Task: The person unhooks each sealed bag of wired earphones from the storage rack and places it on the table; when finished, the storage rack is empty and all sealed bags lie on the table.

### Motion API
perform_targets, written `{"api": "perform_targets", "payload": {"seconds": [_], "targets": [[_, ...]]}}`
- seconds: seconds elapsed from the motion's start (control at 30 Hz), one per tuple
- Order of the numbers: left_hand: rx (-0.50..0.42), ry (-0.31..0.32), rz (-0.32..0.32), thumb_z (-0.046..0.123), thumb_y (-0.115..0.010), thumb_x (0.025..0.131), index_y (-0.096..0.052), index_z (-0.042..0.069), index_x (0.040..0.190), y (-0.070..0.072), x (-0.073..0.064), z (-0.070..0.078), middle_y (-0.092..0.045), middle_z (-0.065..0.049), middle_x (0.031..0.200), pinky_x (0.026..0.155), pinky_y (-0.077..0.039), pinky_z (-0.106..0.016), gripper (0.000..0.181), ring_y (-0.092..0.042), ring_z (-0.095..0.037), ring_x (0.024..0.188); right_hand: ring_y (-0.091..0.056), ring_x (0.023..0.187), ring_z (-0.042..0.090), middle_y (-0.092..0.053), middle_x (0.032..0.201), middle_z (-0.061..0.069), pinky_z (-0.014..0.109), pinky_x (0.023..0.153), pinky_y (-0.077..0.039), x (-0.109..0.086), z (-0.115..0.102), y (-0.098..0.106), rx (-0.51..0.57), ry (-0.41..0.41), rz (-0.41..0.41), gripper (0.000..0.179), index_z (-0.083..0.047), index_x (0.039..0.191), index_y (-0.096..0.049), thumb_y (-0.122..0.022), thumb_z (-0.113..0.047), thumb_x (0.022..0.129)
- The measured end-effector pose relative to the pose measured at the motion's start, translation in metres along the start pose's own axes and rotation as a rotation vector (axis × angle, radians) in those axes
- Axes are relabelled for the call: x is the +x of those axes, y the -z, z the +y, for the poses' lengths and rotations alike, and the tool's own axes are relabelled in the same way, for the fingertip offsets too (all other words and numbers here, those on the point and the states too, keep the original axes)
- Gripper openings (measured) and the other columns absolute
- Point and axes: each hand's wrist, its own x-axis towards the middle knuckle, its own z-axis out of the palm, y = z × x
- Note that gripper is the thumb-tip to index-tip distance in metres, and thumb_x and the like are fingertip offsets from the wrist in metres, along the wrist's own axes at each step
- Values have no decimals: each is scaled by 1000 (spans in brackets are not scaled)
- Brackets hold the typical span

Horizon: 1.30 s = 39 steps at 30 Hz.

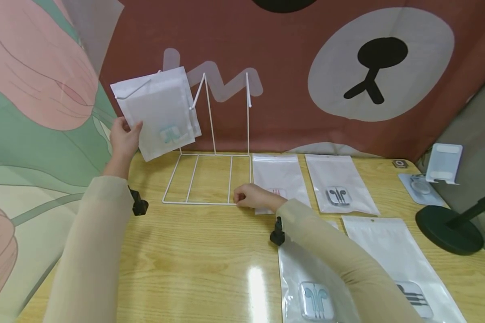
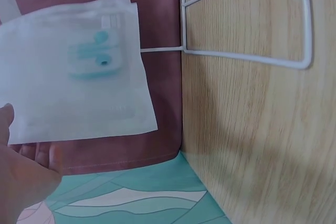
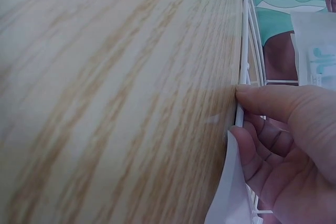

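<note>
A white wire rack (image 1: 192, 180) stands on the table near the back, with upright hooks. White pouches (image 1: 155, 107) hang at its left hook, slightly tilted; blue earphones in a clear case show through the front one. My left hand (image 1: 124, 138) pinches the left edge of these pouches, thumb in front and fingers behind. In the left wrist view the pouch (image 2: 79, 98) fills much of the left side. With thumb and fingers, my right hand (image 1: 252, 196) grips the front right corner of the rack's base; the right wrist view shows the thumb on the wire (image 3: 240, 114).
Right of the rack lie flat pouches with earphones: one partly behind my right hand (image 1: 280, 172), one with black earphones (image 1: 339, 179), and larger ones (image 1: 381, 233) nearer me. A phone stand (image 1: 444, 163) and a dark round base (image 1: 448, 231) stand at the right. Printed cloth hangs behind.
</note>
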Motion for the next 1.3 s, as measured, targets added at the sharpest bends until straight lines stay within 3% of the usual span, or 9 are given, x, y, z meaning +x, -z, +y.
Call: {"api": "perform_targets", "payload": {"seconds": [0.2, 0.37, 0.6, 0.7, 0.87, 1.03, 1.3], "targets": [[-59, -29, 59, 30, -53, 93, -56, -3, 105, -4, 1, -3, -50, 2, 84, 69, -40, -21, 36, -45, -6, 77, -47, 64, 7, -53, 68, -5, 19, 59, -41, 0, 2, 0, -13, 4, -3, 12, -8, 73, -60, -67, -2, 82], [-150, -33, 48, 28, -51, 95, -55, 3, 97, -6, -1, -3, -53, 0, 92, 72, -41, -22, 25, -49, -6, 82, -48, 64, 7, -54, 69, -5, 19, 59, -42, 0, 1, 0, -16, -2, -8, 12, -8, 74, -60, -67, -2, 82], [-120, -100, 29, 28, -36, 99, -44, 1, 113, -8, -3, -1, -49, -12, 116, 85, -41, -27, 31, -48, -17, 103, -47, 64, 7, -54, 68, -4, 19, 59, -42, 0, -1, 1, -23, 10, -6, 13, -6, 73, -59, -67, -2, 82], [-118, -116, 14, 30, -32, 100, -40, 2, 123, -7, -4, -2, -46, -12, 123, 91, -38, -29, 37, -44, -17, 110, -47, 63, 7, -53, 68, -5, 19, 58, -41, 0, -2, 2, -21, 5, -7, 13, -7, 73, -59, -67, -2, 82], [-100, -152, 22, 28, -28, 101, -37, 4, 129, -5, -6, -4, -44, -10, 124, 93, -34, -27, 38, -40, -13, 112, -47, 64, 7, -53, 69, -5, 19, 58, -41, 0, -2, 2, -10, -10, -11, 14, -7, 73, -59, -67, -3, 82], [-110, -175, 19, 27, -27, 101, -32, 9, 139, -2, -8, -5, -40, -9, 136, 98, -32, -25, 42, -36, -9, 119, -47, 64, 8, -53, 69, -4, 20, 58, -41, 0, -2, 2, 1, -25, -19, 14, -8, 73, -59, -67, -3, 83], [-175, -171, -4, 27, -26, 101, -32, 10, 137, 2, -15, -7, -37, -7, 136, 99, -34, -29, 40, -34, -11, 123, -47, 64, 8, -53, 69, -4, 19, 56, -41, 1, -1, 2, 15, -27, -24, 13, -7, 73, -59, -67, -3, 83]]}}
